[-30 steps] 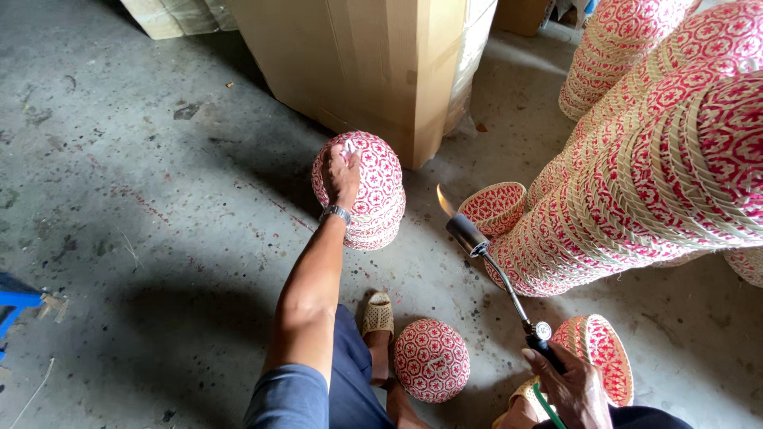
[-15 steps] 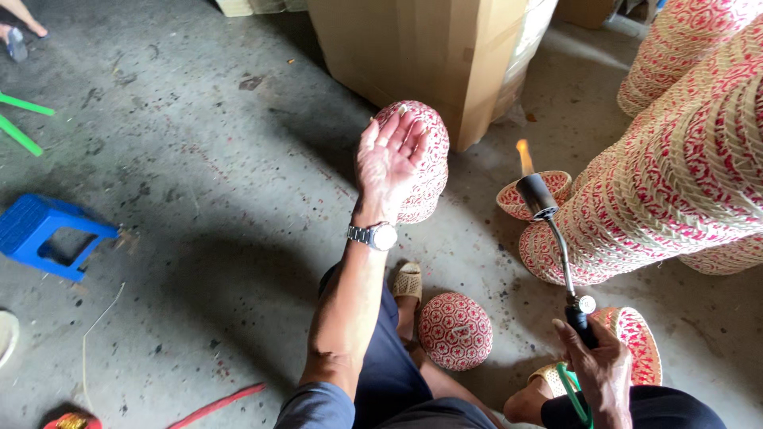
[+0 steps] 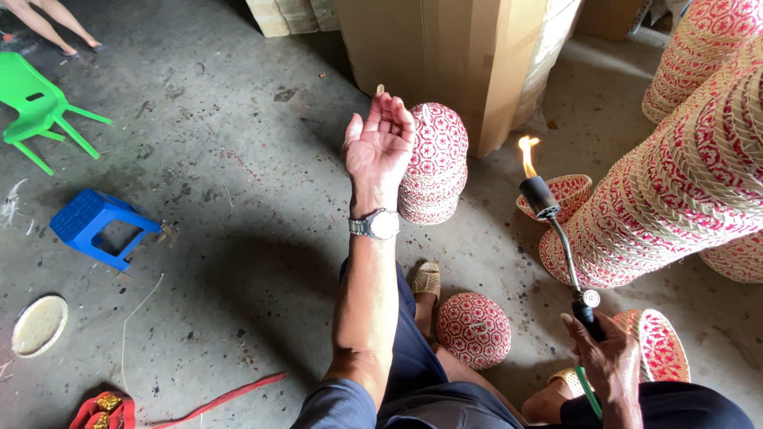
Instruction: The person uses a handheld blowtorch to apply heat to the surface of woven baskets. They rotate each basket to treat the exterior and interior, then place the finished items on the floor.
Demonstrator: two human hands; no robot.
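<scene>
My left hand is raised palm up with its fingers apart, just left of a stack of red-and-white woven baskets on the floor, not touching it. A watch sits on that wrist. My right hand grips the handle of a gas torch. The torch's neck points up and a flame burns at its head. One domed basket rests by my knee. Another basket lies beside my right hand, and a small open one sits behind the torch head.
Long leaning stacks of the same baskets fill the right side. A tall cardboard box stands behind the small stack. On the concrete floor to the left are a blue stool, a green chair and a round woven lid.
My left hand has lifted off the top of the basket stack and turned palm up. The torch has stayed upright and lit in my right hand.
</scene>
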